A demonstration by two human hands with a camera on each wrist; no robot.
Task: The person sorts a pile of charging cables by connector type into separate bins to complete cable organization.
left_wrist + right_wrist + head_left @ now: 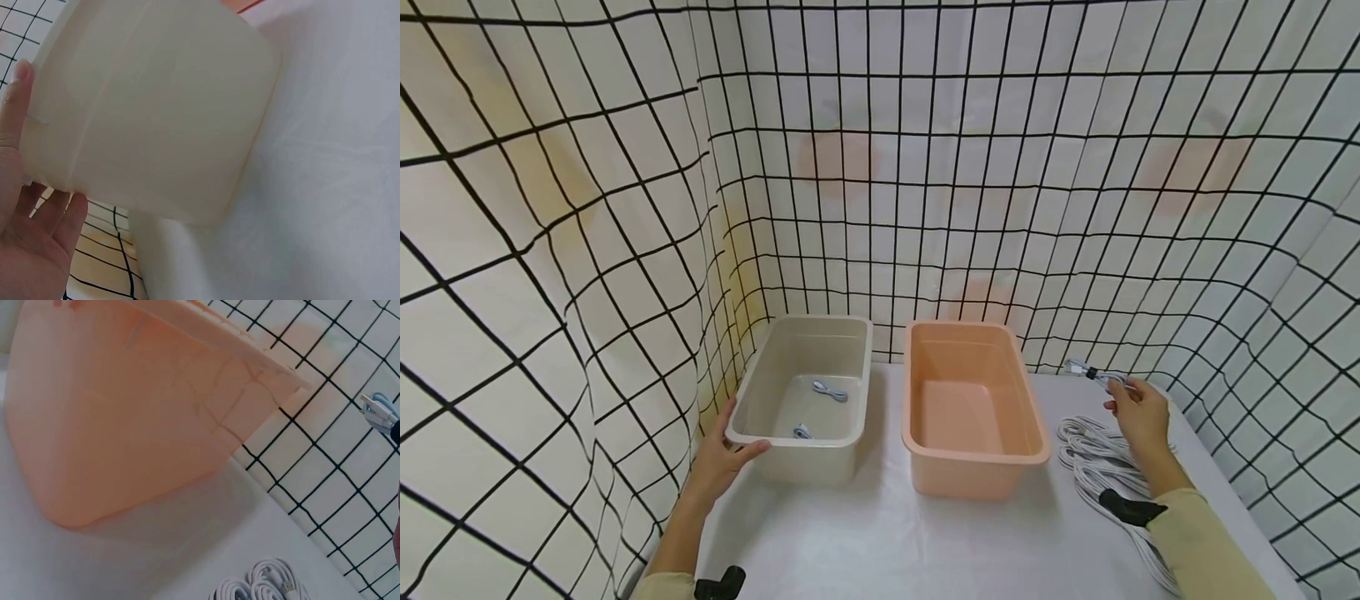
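Since I'm standing right here watching, some thoughts on that bundled cable (1101, 377). It's held up off the desk (865, 542), out past the right side of the peach bin (962, 479) and near the pile of white cables (1097, 462). The right hand (1141, 417) has it pinched by one end, fingers closed down on it, with the plug end sticking out free past the black tie (1092, 374). Left hand (715, 458) is on the near left corner of the cream bin (805, 462), thumb and fingers spread wide and lying along the outside, so more steadying than squeezing, if you ask me.

Handling-wise, I'd bet the bundle weighs next to nothing. Loops look soft and bendy, probably a bit slick, while the pale plug (381, 409) looks stiff and is the bit I'd least want to yank or knock. Best hold imo is right at the tie or on the loops next to it, since that should stop the coil fanning out. Only grabbing one loop would likely let it droop or snag in the pile.

The bin looks like light, smooth plastic, so I'd guess it slides easily; the rim's the sensible place to hold it.
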